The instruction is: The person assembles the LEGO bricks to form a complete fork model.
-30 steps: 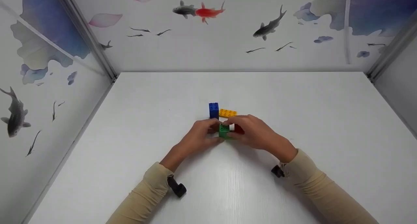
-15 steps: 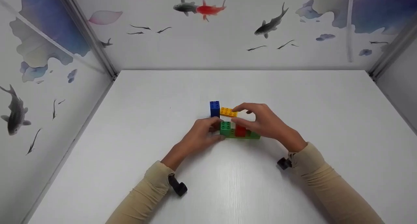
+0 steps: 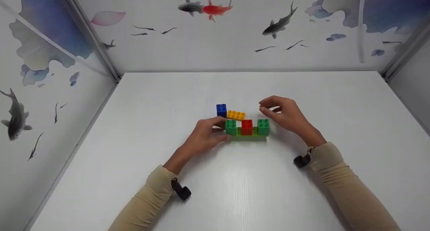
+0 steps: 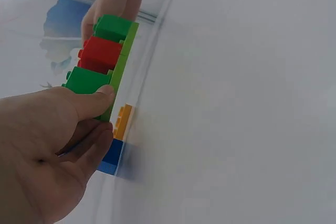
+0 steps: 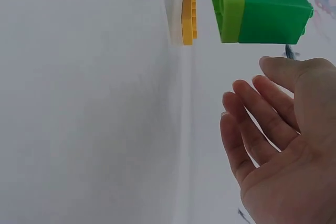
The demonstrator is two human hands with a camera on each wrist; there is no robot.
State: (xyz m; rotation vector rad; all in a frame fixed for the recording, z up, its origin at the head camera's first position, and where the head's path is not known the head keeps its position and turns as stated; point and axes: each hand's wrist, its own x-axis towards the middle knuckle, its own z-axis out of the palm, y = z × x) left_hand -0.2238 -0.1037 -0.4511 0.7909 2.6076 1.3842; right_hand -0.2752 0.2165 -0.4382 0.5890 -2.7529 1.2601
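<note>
Right hand (image 3: 285, 113) has moved off right; left hand (image 3: 206, 137) holds the block row (image 3: 247, 127) by its left end over the desk (image 3: 218, 190), nearer than the blue block (image 3: 221, 110). Left wrist view: if the thumb (image 4: 97, 103) slips, it could drop. Right wrist view: loose fingers (image 5: 262, 114) hold nothing.

Lime base (image 4: 123, 64), red brick (image 3: 247, 127), grn bricks (image 3: 263, 127) (matching), yel brick (image 3: 236, 115), blue brick (image 3: 221, 110), fish-patterned wall (image 3: 215, 39)

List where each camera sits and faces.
Head: on the head, facing forward and down at the brick build; left hand, right hand, sleeves show.
Left wrist: on that wrist, looking along the left hand gripping the build; right hand beyond.
Right wrist: on that wrist, looking past the right hand at the build's end.
Both wrist views share the yellow brick.
</note>
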